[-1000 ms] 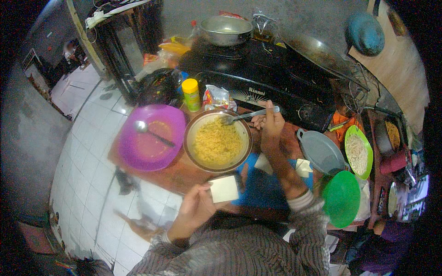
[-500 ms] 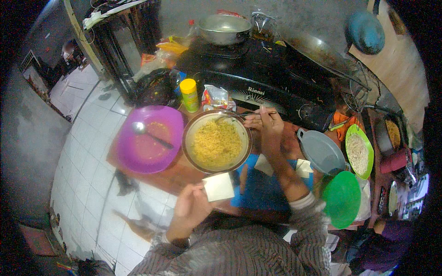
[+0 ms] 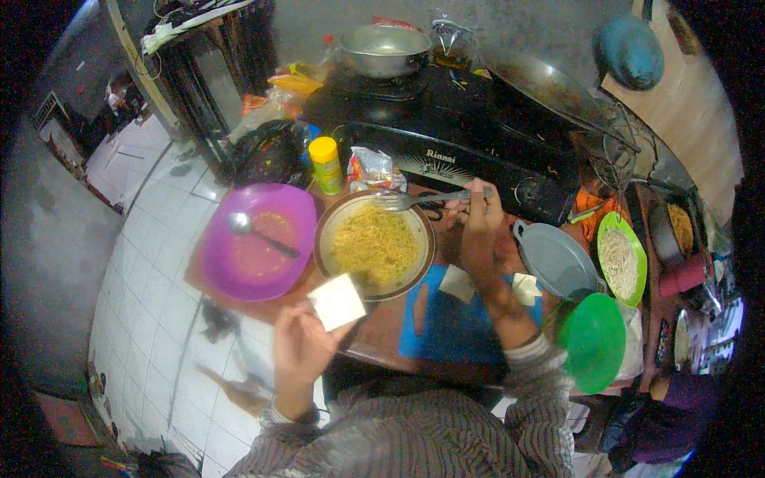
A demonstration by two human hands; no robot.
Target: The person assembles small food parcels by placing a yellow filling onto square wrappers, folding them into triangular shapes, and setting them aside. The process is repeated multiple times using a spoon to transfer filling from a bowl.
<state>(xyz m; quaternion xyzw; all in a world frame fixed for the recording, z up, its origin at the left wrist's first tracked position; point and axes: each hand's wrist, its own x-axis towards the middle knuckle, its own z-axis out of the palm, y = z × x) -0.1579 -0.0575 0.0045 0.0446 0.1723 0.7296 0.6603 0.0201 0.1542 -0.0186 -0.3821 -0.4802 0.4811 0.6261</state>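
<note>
A round bowl of yellow noodles sits on the wooden table. My right hand grips a metal fork by its handle, the tines over the bowl's far rim. Just in front of the bowl's near rim, my left hand holds up a small white square block. Left of the bowl stands a purple bowl with a spoon lying in it.
A black stove with a metal pot and a wok stands behind. A yellow-capped bottle, a grey pan, a green plate of noodles, a green lid and a blue board surround the bowl.
My left hand has lifted the white block up toward the noodle bowl's near rim. My right hand with the fork has drawn back slightly to the right.
</note>
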